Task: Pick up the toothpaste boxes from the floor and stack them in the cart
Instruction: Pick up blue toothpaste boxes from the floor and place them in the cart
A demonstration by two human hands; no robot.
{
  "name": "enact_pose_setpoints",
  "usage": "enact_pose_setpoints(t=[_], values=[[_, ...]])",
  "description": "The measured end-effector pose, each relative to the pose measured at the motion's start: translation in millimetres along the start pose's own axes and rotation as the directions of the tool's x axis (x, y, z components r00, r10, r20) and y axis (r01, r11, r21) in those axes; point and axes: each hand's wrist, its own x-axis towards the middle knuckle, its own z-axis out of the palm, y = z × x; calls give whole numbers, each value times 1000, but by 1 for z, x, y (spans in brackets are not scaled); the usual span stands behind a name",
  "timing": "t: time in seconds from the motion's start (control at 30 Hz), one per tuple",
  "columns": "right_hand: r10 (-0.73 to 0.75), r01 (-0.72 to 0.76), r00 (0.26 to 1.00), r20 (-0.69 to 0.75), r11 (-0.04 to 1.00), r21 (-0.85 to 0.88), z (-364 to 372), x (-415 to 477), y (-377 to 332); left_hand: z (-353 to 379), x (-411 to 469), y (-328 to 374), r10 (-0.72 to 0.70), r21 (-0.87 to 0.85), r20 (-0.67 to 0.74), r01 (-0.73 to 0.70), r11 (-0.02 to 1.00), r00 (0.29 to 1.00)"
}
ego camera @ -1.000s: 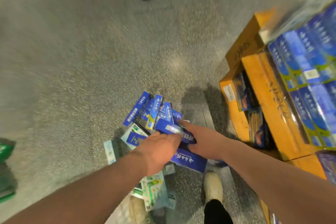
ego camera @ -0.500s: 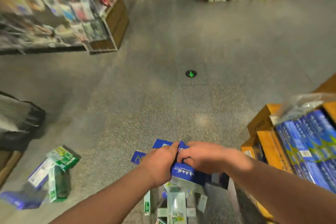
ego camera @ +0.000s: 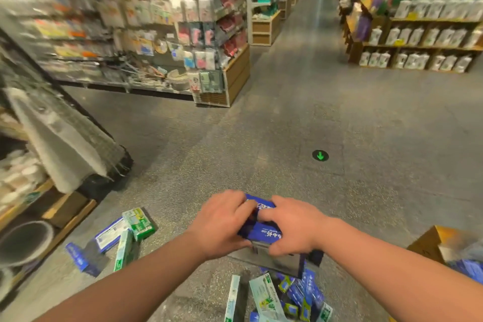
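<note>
Both my hands hold a bundle of blue toothpaste boxes in front of me, above the floor. My left hand grips the bundle from the left, and my right hand grips it from the right with fingers curled over the top. Below the bundle lies a pile of blue and green-white toothpaste boxes on the floor. A second loose group of boxes lies on the floor to the left. The cart with orange cartons and blue boxes shows at the lower right edge.
Grey speckled floor stretches ahead with a round green arrow marker. A shelf unit of hanging goods stands at left centre, a display rack at the near left, and shelves of white bags at the far right.
The view has swung up from the floor pile to the aisle. Both hands closed on blue boxes in the pile and have lifted the bundle up off it.
</note>
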Motion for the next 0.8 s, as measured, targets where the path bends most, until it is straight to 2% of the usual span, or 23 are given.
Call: enact_pose_setpoints(t=[0.03,0.07,0.13,0.17,0.27,0.33,0.43,0.6,0.8], values=[[-31,31,1000,4,1000,4,-2,-2,1,-3,-11,-4,-73,29,-60,75,997,996],[-65,65,998,8,998,3,-3,-4,0,-8,-21,-3,-201,42,-58,204,978,978],[-129,129,991,26,992,11,-6,-8,-3,-18,-40,6,-478,47,-8,478,877,878],[-153,153,987,40,988,16,-7,-11,-5,-21,-50,14,-577,20,60,577,817,815],[-241,240,967,79,970,28,-8,-21,-12,-30,-80,41,-700,-231,210,730,643,683],[-312,310,945,101,950,37,-7,-26,-17,-33,-105,59,-742,-346,266,780,522,615],[-415,416,895,165,909,34,-5,-33,-34,-34,-145,93,-839,-392,258,845,363,480],[-565,591,774,285,806,-6,-10,-42,-90,-40,-217,146,-934,-469,178,861,195,309],[-738,761,617,274,648,31,-7,-65,-191,-53,-309,190,-992,-501,56,862,73,116]])
